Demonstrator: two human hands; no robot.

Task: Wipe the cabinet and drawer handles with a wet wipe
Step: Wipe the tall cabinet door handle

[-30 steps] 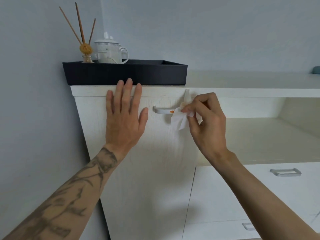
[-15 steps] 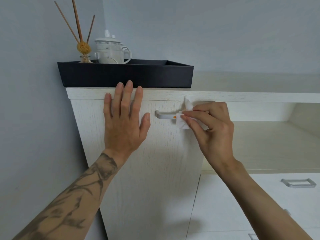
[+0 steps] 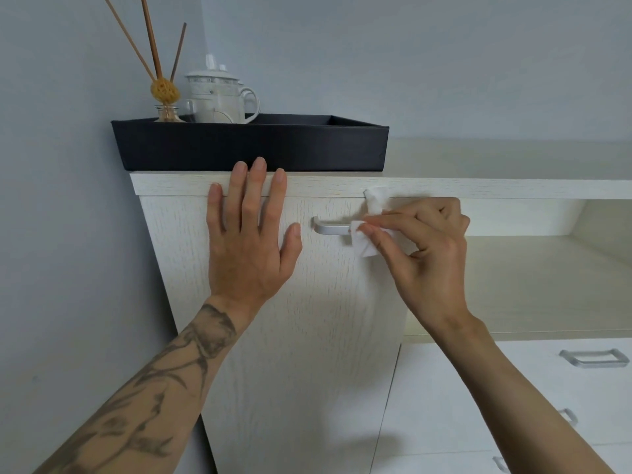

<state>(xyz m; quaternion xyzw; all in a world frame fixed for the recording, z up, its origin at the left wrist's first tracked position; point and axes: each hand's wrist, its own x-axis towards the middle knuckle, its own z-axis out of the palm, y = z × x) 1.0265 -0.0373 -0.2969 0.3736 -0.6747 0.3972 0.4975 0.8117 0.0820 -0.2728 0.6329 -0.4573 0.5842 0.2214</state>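
White wet wipe [image 3: 366, 243] sits bunched over the right end of the brushed-metal cabinet handle [image 3: 330, 229], pinched there between the thumb and curled fingers of our right hand [image 3: 429, 258]. In the head view, our only one, our left hand [image 3: 246, 249] lies flat on the cabinet door [image 3: 307, 354] just left of the handle, with its fingers straight and spread and their tips reaching the top edge under the black tray [image 3: 249, 145]. The left half of the bar shows bare, so we judge this handle only partly wiped. To do it well, we wrap the wipe right round the bar instead of dabbing the front, then draw it across to the left post, underside included. Meanwhile the flat palm braces the door against the pull. At lower right a drawer handle [image 3: 595, 358] awaits its turn.
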